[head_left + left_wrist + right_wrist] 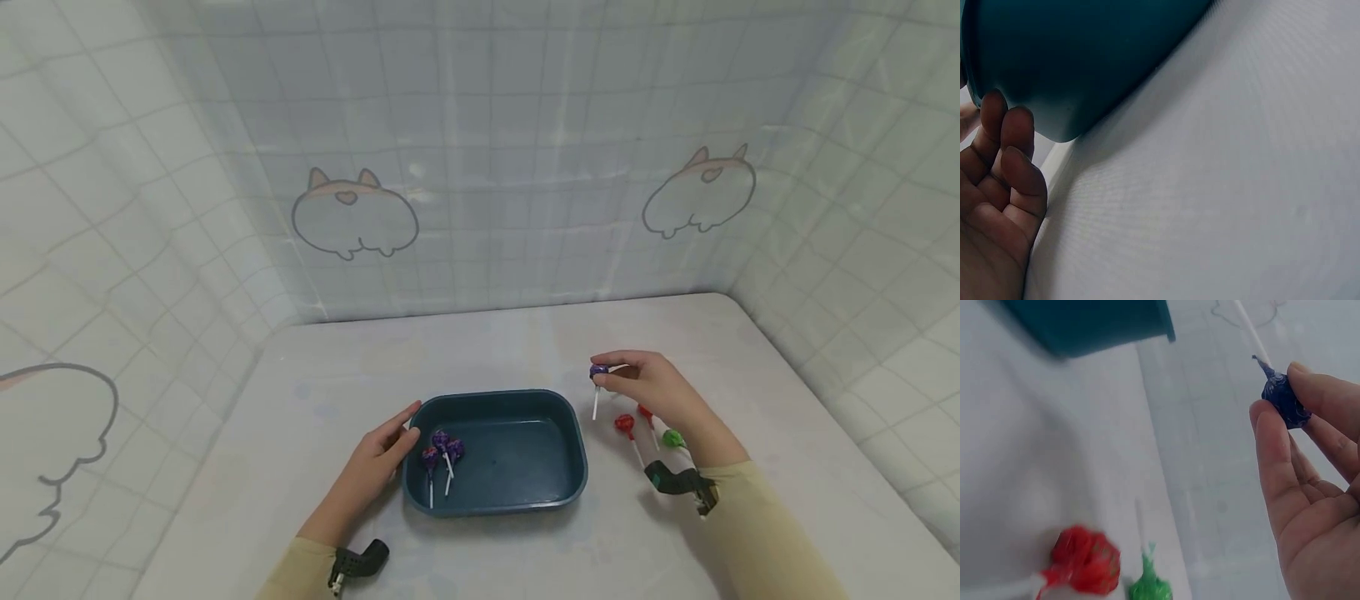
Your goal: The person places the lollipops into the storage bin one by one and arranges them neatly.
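A purple-wrapped lollipop (1286, 400) is pinched by its candy end between the thumb and fingers of my right hand (648, 385); in the head view its white stick points down over the table, right of the tray. At the left end of a dark teal tray (498, 505), my left hand (378, 450) holds the rim, its thumb at the edge and curled fingers (1017, 134) against the outer wall. Several purple lollipops (442, 450) lie inside the tray, at its left side.
Below my right hand lie red lollipops (625, 424) and a green lollipop (673, 438), partly hidden by the wrist. The white table (337, 358) is bordered by curtain-like walls (487, 167) with a grid pattern at the back and both sides.
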`<state>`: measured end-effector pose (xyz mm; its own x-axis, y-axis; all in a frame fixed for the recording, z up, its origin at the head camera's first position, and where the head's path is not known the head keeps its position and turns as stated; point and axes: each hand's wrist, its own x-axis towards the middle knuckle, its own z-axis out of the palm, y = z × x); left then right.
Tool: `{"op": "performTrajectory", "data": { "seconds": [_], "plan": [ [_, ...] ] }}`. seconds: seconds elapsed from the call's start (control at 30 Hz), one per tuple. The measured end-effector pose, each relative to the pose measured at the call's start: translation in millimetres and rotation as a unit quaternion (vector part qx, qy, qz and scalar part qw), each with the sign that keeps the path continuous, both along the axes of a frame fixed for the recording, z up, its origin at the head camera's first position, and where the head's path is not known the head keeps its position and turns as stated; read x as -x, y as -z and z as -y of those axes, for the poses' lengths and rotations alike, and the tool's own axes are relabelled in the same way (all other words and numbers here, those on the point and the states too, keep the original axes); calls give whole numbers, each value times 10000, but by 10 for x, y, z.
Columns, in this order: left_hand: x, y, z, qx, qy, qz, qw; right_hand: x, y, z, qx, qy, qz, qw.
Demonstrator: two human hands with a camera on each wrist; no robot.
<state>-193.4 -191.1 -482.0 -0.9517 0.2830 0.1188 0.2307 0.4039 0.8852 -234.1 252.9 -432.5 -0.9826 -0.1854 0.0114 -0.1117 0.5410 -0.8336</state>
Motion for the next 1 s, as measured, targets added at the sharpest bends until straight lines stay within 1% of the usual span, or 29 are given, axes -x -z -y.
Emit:
{"op": "performTrajectory", "data": {
  "seconds": [0.1, 0.2, 0.3, 0.47, 0.53, 0.7, 0.83, 0.93, 1.0],
  "plan": [
    [11, -7, 0, -49, 36, -7, 10000, 14, -56, 78, -63, -193, -162, 9997],
    [21, -9, -2, -95, 71, 5, 9999, 22, -106, 158, -146, -333, -220, 9991],
    [28, -5, -7, -96, 97, 13, 9999, 23, -141, 234, -219, -385, -168, 9989],
    [17, 9, 2, -83, 78, 31, 9999, 28, -188, 384, -66, -512, 63, 9986],
    [7, 12, 10, -83, 85, 31, 9999, 32, -203, 448, 14, -655, 78, 9978],
    [13, 30, 25, -68, 114, 44, 9999, 62, -213, 593, -171, -1226, -197, 9921],
    [95, 189, 63, -15, 44, 86, 10000, 107, -251, 710, -419, -1614, -380, 9853],
    [155, 314, 100, 15, -31, 81, 10000, 145, -299, 804, -488, -1863, -489, 9801],
    [166, 342, 115, -30, -56, 63, 10000, 170, -327, 873, -491, -2031, -539, 9764]
  ]
}}
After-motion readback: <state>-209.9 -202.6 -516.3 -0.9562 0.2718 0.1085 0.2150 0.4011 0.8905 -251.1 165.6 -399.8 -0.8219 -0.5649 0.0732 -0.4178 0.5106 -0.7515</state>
